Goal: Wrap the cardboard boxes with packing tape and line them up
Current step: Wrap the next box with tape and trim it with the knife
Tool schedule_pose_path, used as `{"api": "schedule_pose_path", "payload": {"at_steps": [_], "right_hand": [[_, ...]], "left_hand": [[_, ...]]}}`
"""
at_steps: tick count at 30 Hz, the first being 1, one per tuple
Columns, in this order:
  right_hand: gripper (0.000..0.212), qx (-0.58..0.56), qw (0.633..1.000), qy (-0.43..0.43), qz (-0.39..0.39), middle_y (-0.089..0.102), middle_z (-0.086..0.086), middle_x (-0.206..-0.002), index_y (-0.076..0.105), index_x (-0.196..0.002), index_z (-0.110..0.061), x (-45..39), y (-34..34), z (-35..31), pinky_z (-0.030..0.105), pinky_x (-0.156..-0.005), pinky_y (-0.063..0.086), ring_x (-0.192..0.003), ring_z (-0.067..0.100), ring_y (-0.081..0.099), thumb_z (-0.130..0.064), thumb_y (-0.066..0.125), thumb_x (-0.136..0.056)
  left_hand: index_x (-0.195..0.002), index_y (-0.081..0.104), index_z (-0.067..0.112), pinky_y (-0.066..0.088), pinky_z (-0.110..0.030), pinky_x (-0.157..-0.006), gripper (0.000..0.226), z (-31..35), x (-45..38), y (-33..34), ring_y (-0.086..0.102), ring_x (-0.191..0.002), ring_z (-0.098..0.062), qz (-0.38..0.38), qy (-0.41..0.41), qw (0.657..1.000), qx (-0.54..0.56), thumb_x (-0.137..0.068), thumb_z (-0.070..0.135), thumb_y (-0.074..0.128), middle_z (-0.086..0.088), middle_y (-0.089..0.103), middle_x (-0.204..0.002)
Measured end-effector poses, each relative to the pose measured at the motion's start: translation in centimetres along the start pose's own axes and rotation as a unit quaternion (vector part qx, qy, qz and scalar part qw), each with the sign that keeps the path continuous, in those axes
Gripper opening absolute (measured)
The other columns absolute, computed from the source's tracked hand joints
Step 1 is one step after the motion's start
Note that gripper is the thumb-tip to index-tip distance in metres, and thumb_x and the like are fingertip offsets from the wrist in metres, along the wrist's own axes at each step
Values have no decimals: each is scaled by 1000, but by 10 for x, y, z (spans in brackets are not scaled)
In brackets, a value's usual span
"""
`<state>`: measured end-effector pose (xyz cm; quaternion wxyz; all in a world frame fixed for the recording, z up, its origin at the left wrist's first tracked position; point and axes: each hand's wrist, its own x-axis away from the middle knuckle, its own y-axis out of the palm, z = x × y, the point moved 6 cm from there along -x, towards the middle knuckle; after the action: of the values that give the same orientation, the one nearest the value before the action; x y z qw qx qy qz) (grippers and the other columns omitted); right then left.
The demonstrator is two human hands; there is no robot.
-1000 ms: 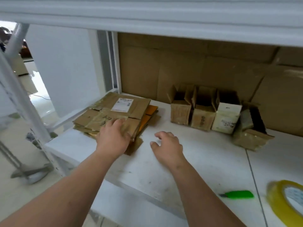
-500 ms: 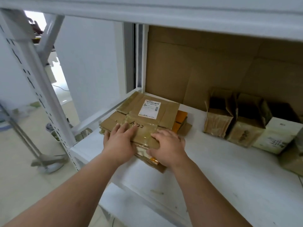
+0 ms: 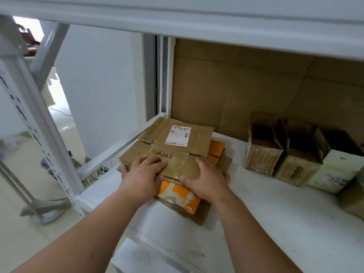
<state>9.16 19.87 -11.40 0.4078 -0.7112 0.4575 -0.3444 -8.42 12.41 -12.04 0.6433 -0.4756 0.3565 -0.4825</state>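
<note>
A stack of flattened cardboard boxes (image 3: 199, 211) lies at the left end of the white shelf top (image 3: 275, 223). The top flattened box (image 3: 177, 140) carries a white label and the handwriting "A-222". My left hand (image 3: 143, 174) holds its near edge, fingers spread on top and thumb at the left edge. My right hand (image 3: 206, 180) grips its near right corner, thumb on top and fingers curled round the side. Under that edge an orange-printed flattened box (image 3: 177, 196) shows. No tape is in view.
Three assembled boxes with open tops stand in a row at the back right: two brown (image 3: 264, 152) (image 3: 299, 164) and one pale (image 3: 334, 174). A cardboard sheet (image 3: 236, 91) lines the back. A perforated white post (image 3: 35, 125) stands left, a shelf beam (image 3: 177, 16) overhead.
Both hands moved from the shelf top onto the stack and took hold of the top flattened box. The view swung left, so the tape roll and green cutter left the frame.
</note>
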Motion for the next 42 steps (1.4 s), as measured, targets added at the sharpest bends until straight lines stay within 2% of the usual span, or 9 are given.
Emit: {"api": "schedule_pose_path", "payload": {"at_steps": [12, 15, 18, 21, 24, 28, 32, 36, 42], "right_hand": [[126, -220, 966, 88, 101, 49, -5, -145, -15, -152, -38, 38, 3, -11, 50, -114, 27, -134, 26, 45, -47, 81, -71], [103, -190, 970, 98, 115, 52, -8, -141, 4, -151, -42, 49, 5, -13, 48, -111, 28, -131, 24, 48, -51, 76, -77], [72, -93, 983, 113, 109, 51, -9, -142, 25, -149, -45, 58, 13, -17, 49, -110, 26, -133, 20, 44, -52, 62, -88], [61, -51, 981, 130, 132, 38, -9, -154, 36, -147, -41, 65, 18, -18, 50, -111, 24, -141, 21, 32, -55, 55, -90], [55, -132, 962, 131, 198, 35, -8, -153, 42, -143, -41, 75, 12, -12, 47, -112, 25, -140, 21, 30, -46, 58, -90], [46, -431, 845, 134, 287, 46, -6, -144, 46, -140, -36, 97, -4, 10, 46, -112, 37, -136, 21, 43, -41, 56, -95], [56, -537, 764, 105, 342, 48, -6, -141, 35, -148, -30, 132, -33, 40, 34, -107, 36, -132, 17, 45, -32, 58, -98], [82, -535, 752, 106, 370, 22, -8, -161, 12, -156, -36, 179, -59, 94, 46, -120, 25, -148, 15, 22, -39, 64, -92], [67, -571, 744, 76, 339, 51, -11, -143, 26, -149, -46, 263, -98, 172, 49, -109, 43, -126, 15, 52, -38, 63, -94]], "left_hand": [[-132, 53, 39, 2, -63, -117, 46, -1, 2, -62, 38, -130, -30, 180, 52, 982, 24, -102, 47, 19, 4, 55, -134], [-127, 60, 27, 6, -60, -117, 43, -5, 10, -80, 44, -124, -33, 260, 53, 957, 115, -104, 40, 26, -3, 61, -124], [-117, 63, 15, 31, -62, -107, 41, -8, 18, -100, 56, -109, -36, 327, 50, 908, 257, -104, 33, 28, -9, 65, -109], [-110, 60, 15, 47, -40, -92, 36, -11, 29, -118, 58, -94, -26, 363, 50, 852, 374, -103, 35, 31, 2, 60, -95], [-100, 54, 19, 35, -4, -65, 22, -6, 47, -127, 53, -77, 4, 348, 64, 840, 410, -107, 27, 35, 11, 54, -81], [-92, 53, 29, 38, -6, -63, 24, 1, 66, -119, 51, -71, 12, 305, 47, 812, 495, -107, 32, 34, 13, 56, -80], [-96, 55, 35, 39, -8, -67, 26, 26, 87, -100, 53, -78, 9, 237, 27, 806, 542, -106, 40, 32, 17, 59, -88], [-91, 57, 44, 41, -14, -77, 26, 65, 111, -71, 55, -92, 8, 169, 7, 773, 611, -106, 42, 35, 23, 58, -98], [-122, 51, 33, 33, -25, -93, 22, 146, 157, -27, 51, -97, -1, 122, -10, 752, 648, -108, 35, 34, 20, 53, -106]]}}
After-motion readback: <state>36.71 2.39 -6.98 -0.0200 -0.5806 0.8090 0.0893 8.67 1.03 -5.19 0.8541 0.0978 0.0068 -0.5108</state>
